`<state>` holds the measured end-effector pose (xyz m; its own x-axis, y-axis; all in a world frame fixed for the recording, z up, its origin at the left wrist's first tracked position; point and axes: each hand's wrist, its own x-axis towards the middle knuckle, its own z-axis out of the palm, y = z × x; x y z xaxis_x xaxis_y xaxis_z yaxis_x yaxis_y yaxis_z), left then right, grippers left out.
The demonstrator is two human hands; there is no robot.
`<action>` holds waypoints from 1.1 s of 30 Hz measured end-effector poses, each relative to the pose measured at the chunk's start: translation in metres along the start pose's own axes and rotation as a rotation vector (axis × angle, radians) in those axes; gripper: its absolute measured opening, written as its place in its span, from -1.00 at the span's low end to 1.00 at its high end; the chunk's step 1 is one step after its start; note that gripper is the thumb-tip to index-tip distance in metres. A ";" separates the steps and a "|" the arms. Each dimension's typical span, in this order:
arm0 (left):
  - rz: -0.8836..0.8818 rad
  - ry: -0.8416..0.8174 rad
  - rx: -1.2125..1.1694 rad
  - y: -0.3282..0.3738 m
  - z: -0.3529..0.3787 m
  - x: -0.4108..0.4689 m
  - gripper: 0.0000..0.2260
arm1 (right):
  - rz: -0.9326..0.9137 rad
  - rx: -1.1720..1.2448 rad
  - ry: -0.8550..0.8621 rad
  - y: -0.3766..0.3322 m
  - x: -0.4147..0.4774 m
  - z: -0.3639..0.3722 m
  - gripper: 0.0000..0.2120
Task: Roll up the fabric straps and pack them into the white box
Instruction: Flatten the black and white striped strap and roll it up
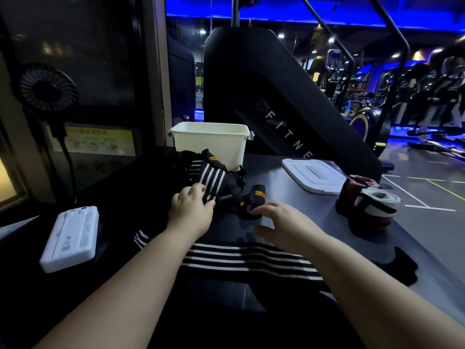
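A pile of black straps with white stripes lies on the dark table in front of the white box, which stands open. My left hand reaches into the pile and pinches a strap end between thumb and fingers. My right hand hovers with relaxed fingers beside a black strap end with orange marks. One striped strap is spread flat across the table under my forearms. A rolled red-and-white strap stands at the right.
The box's white lid lies flat to the right of the box. A white power strip rests at the left, below a small black fan. A black cloth piece sits near the table's right edge. Gym machines stand beyond.
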<state>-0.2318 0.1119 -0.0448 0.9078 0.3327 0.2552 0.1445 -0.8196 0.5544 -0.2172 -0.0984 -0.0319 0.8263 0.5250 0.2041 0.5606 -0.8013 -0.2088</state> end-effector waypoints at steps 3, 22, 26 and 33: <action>-0.095 0.084 -0.081 0.009 0.006 0.029 -0.55 | 0.025 0.084 0.051 -0.006 0.037 0.007 -0.63; 0.215 -0.005 -0.904 0.025 0.044 0.065 -0.84 | 0.053 0.741 0.275 0.014 0.090 0.036 -0.48; 0.342 0.276 -0.636 0.027 0.045 0.063 -0.77 | 0.133 0.841 0.375 0.014 0.085 0.031 -0.78; 0.280 0.019 -0.545 0.021 0.049 0.062 -0.44 | 0.108 1.154 0.400 0.023 0.074 0.022 -0.92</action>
<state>-0.1534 0.0925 -0.0562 0.8743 0.1511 0.4613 -0.3255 -0.5225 0.7880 -0.1418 -0.0711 -0.0429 0.9108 0.1830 0.3700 0.3771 -0.0040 -0.9262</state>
